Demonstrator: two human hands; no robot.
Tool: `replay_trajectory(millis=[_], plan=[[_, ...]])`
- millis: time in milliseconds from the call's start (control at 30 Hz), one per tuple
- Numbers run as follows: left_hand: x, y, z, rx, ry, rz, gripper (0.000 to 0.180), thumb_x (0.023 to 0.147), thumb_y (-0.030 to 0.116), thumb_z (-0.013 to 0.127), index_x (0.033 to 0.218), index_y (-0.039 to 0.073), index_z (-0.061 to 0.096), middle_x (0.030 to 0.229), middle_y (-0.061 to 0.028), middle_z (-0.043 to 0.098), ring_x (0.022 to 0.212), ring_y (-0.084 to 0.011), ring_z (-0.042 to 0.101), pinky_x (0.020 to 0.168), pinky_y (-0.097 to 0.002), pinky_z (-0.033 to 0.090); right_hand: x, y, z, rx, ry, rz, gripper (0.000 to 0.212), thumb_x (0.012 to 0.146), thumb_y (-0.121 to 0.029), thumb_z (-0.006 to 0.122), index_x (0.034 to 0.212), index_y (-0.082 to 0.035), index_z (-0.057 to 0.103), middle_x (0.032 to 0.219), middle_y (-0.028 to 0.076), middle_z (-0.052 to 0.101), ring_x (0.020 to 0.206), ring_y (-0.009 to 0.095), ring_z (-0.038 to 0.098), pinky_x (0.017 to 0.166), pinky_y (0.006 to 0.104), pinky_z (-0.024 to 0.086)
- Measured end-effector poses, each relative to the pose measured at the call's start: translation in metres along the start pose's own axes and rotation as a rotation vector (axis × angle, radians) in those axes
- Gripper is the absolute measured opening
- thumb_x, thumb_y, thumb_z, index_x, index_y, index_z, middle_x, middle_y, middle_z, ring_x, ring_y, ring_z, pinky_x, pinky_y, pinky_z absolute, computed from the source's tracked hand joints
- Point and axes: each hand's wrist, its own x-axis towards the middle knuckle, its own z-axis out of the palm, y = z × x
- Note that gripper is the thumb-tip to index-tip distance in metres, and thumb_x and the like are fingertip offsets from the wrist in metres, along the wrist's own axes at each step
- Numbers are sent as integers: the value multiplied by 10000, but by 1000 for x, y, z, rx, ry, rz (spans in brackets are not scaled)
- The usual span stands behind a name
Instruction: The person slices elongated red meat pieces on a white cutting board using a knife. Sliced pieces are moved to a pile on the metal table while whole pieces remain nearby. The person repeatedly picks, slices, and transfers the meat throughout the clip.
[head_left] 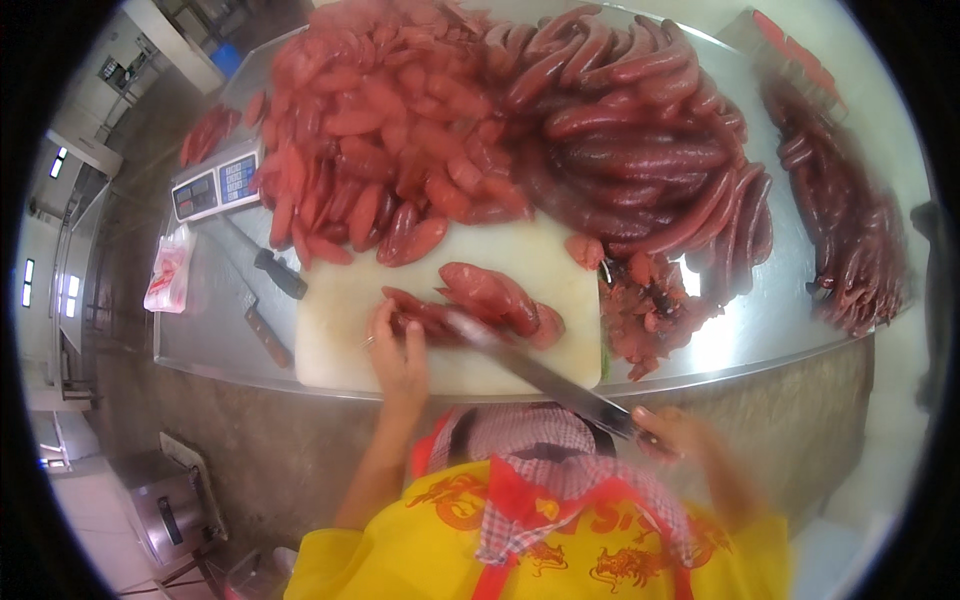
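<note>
On the white cutting board (340, 345), my left hand (400, 362) closes its fingers on the left end of a dark red sausage (420, 312). My right hand (668, 436) grips a long knife (550, 382), whose blade slants up and left across the board with its tip end at that sausage. Blur hides whether the edge is in the meat. Just beyond the blade lie slanted slices of sausage (490, 295). A big heap of cut sausage pieces (385, 120) fills the far left, and a pile of whole sausages (640, 150) lies beside it on the right.
Sausage scraps (650, 315) sit against the board's right edge. More linked sausages (840, 215) lie at the far right of the metal table (215, 335). On the left are a scale (217, 187), a black-handled knife (278, 272), a wooden-handled knife (266, 335) and a white-and-red plastic packet (170, 270).
</note>
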Motion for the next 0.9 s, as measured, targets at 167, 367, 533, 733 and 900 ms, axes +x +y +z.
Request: replay_trajectory(millis=[167, 367, 533, 733, 900], plan=[[31, 20, 54, -92, -151, -22, 430, 940, 199, 562, 1273, -65, 499, 1330, -253, 490, 1230, -394, 473, 1052, -427, 362, 11, 49, 16, 643, 93, 39, 795, 910, -745, 333, 613, -31, 514, 474, 78, 458, 362, 172, 427, 364, 313, 351], [17, 50, 59, -71, -47, -81, 646, 869, 337, 677, 1351, -27, 450, 1465, -331, 279, 1354, -475, 278, 1121, -519, 226, 44, 23, 24, 548, -13, -4, 790, 913, -745, 322, 666, -20, 514, 483, 75, 450, 348, 163, 418, 342, 304, 343], [3, 59, 78, -69, 0, -99, 892, 751, 329, 802, 1434, -2, 335, 1513, -320, 191, 1412, -467, 165, 1149, -526, 161, 59, -42, 41, 368, 162, -51, 781, 932, -721, 302, 699, -11, 530, 505, 70, 477, 357, 160, 436, 341, 291, 342], [58, 43, 94, -590, 160, -114, 829, 769, 200, 774, 1440, -22, 340, 1519, -204, 289, 1422, -352, 243, 1163, -450, 184, 32, -122, 33, 87, 215, -143, 831, 969, -666, 196, 535, -39, 527, 450, 72, 454, 430, 190, 501, 452, 307, 395], [177, 41, 91, -667, 304, 134, 665, 814, 127, 713, 1385, -46, 420, 1491, -199, 360, 1395, -317, 322, 1160, -415, 205, 43, -218, 8, 64, 423, -471, 758, 954, -669, 319, 617, -13, 493, 475, 74, 462, 356, 183, 481, 346, 317, 381]])
